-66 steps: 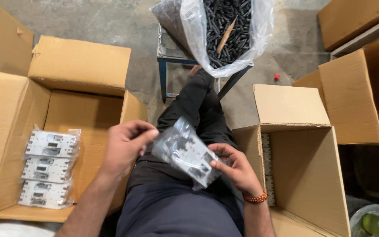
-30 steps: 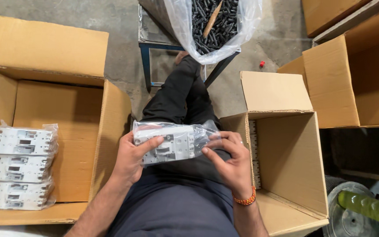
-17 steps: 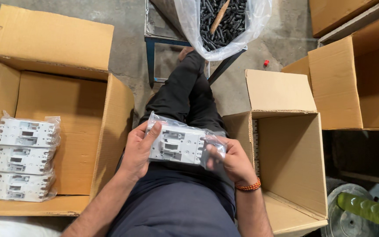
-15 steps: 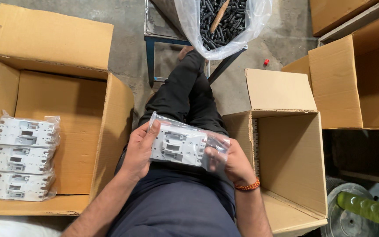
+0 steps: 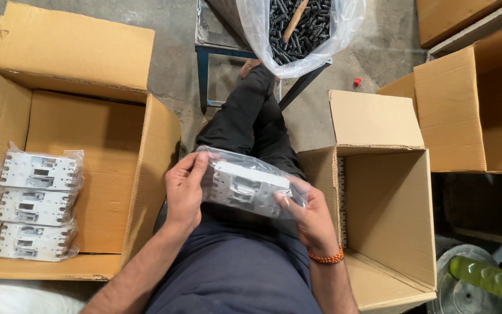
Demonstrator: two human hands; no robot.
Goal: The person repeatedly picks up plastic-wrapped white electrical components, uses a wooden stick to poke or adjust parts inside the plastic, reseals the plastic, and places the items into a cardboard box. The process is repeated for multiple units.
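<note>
Over my lap I hold a white plastic part wrapped in a clear bag with both hands. My left hand grips its left end, thumb on the upper edge. My right hand holds the right end, fingers over the bag. Three similar bagged white parts lie stacked along the left side of the open cardboard box on my left. Another open cardboard box stands on my right.
Ahead, a clear plastic bag of several dark rods rests on a blue metal stand. More cardboard boxes stand at the right. A small red item lies on the concrete floor. A green cylinder lies at the lower right.
The bagged part has been turned from lying across my lap to a tilted position, and both hands have shifted their grip on its ends. The view has moved slightly.
</note>
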